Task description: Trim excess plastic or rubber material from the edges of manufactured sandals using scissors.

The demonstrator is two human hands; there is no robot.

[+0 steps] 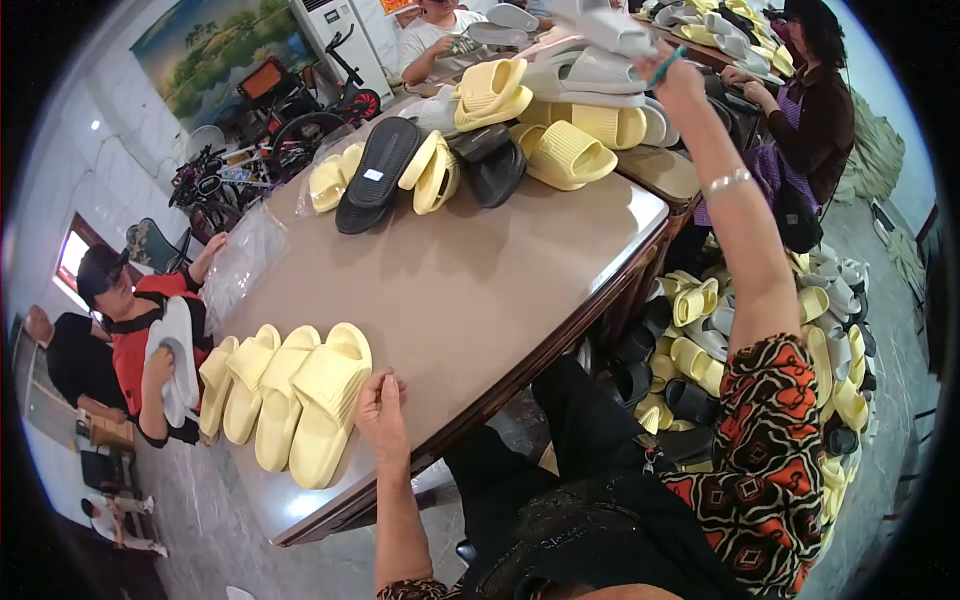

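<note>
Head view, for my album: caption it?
Left hand beside four yellow slide sandals lined up on a table; right hand at a blurred grey sandal.

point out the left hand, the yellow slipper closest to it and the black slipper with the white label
Left hand [384,418], head view: middle of the hand
Closest yellow slipper [330,384], head view: its ribbed strap
Black slipper [382,155], head view: its upward face, above the white label [374,175]

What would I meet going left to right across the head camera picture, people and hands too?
Person in red and black, row of yellow slippers, left hand, right hand, person in dark brown.
</note>
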